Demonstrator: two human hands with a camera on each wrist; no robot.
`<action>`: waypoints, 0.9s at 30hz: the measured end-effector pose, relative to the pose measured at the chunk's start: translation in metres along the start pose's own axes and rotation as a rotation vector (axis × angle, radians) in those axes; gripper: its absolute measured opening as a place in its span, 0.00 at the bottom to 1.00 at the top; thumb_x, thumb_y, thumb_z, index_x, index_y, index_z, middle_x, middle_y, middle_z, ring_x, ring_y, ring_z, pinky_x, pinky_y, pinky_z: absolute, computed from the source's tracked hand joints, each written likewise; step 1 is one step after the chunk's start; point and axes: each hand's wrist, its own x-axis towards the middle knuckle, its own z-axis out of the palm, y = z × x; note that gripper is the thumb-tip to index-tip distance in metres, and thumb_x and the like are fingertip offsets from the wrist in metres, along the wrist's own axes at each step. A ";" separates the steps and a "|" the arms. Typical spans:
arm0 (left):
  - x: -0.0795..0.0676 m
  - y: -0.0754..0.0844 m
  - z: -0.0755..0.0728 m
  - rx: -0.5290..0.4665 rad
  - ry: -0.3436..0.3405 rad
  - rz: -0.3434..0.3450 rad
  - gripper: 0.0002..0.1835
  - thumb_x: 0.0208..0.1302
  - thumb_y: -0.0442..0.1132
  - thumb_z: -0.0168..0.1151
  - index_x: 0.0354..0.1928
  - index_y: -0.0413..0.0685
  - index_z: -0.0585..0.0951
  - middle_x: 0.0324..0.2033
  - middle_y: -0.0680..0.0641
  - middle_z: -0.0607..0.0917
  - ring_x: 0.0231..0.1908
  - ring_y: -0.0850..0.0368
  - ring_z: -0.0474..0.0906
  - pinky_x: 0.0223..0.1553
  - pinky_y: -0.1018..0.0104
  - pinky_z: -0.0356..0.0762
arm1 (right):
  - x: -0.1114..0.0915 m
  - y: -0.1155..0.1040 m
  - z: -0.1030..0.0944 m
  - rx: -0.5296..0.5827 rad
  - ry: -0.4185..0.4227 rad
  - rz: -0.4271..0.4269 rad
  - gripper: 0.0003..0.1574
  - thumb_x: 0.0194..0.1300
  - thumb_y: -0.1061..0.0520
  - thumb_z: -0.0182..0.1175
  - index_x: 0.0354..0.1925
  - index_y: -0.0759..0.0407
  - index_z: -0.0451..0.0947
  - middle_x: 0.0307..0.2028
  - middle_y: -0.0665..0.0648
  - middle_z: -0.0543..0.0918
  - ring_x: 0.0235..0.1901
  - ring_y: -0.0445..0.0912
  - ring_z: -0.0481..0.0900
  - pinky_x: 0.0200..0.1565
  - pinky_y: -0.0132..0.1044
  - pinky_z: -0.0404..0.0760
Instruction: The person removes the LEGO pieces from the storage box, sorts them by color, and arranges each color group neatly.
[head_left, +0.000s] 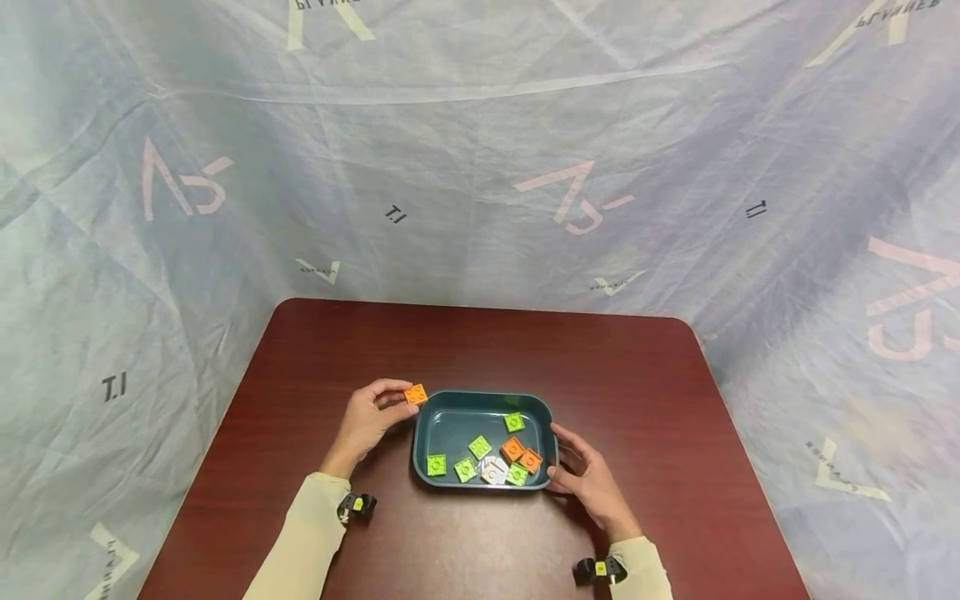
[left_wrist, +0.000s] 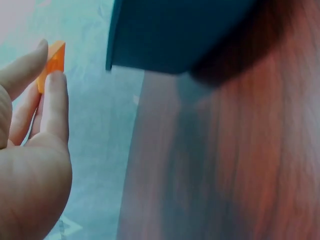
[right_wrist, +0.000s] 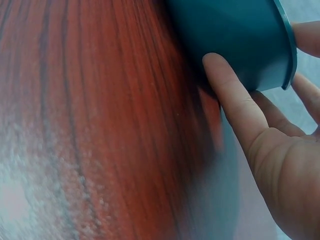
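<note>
My left hand [head_left: 367,421] pinches an orange square toy block [head_left: 416,394] between thumb and fingertips, just off the tray's far left corner. The left wrist view shows this orange block [left_wrist: 54,62] edge-on. A dark teal tray [head_left: 480,402] holds several green blocks [head_left: 437,465], orange blocks [head_left: 513,450] and white blocks [head_left: 493,472], mostly toward its near and right sides. With its fingers spread along the outer wall and its thumb by the rim, my right hand [head_left: 588,475] grips the tray's right end. The right wrist view has one fingertip touching the tray's wall [right_wrist: 235,35].
A reddish-brown wooden table [head_left: 300,350] with rounded far corners bears the tray. Grey printed cloth [head_left: 465,167] hangs behind the table and on both sides. Each wrist wears a black strap [head_left: 356,506] with a small camera.
</note>
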 end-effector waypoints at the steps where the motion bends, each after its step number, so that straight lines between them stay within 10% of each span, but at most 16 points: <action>1: 0.000 -0.002 -0.003 0.002 0.026 -0.004 0.24 0.59 0.39 0.81 0.57 0.44 0.86 0.53 0.36 0.88 0.48 0.60 0.86 0.43 0.73 0.87 | 0.000 0.000 0.000 0.001 -0.001 -0.002 0.50 0.67 0.70 0.68 0.81 0.54 0.62 0.77 0.72 0.65 0.73 0.70 0.69 0.47 0.51 0.91; 27: 0.013 -0.047 -0.074 0.049 0.622 -0.178 0.25 0.61 0.42 0.81 0.60 0.48 0.87 0.57 0.37 0.88 0.43 0.71 0.85 0.39 0.83 0.82 | 0.000 0.000 -0.001 0.004 0.003 0.015 0.49 0.67 0.70 0.68 0.80 0.53 0.63 0.76 0.72 0.66 0.71 0.69 0.71 0.47 0.52 0.91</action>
